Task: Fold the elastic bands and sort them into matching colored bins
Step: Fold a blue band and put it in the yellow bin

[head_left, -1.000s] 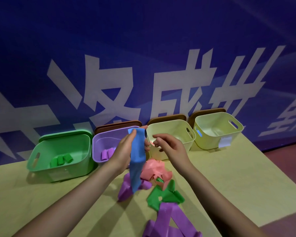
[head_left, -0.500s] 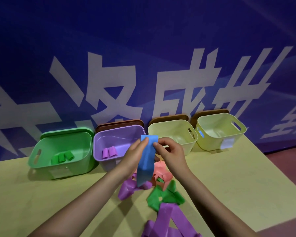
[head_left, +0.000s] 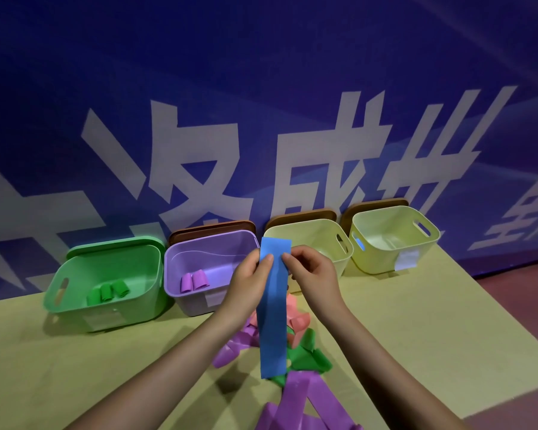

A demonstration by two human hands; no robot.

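Note:
A blue elastic band (head_left: 273,308) hangs flat and upright in front of me. My left hand (head_left: 249,282) pinches its left edge near the top, and my right hand (head_left: 312,274) pinches the right edge at the same height. Below it on the table lies a pile of loose bands: pink (head_left: 297,318), green (head_left: 308,358) and purple (head_left: 305,401). At the back stand a green bin (head_left: 75,302) holding folded green bands (head_left: 107,291), a purple bin (head_left: 196,305) holding folded purple bands (head_left: 194,280), and two pale yellow bins (head_left: 320,240) (head_left: 426,246).
The yellow-green table (head_left: 416,321) ends at the right, where red floor (head_left: 522,287) shows. A blue banner wall (head_left: 261,103) with white characters rises right behind the bins. Brown lids (head_left: 212,228) lean behind the bins. White labels (head_left: 406,260) mark the bin fronts.
The blue band was held by my left hand alone; my right hand has come in and taken its other edge, and the band now hangs flat facing me, spread wider.

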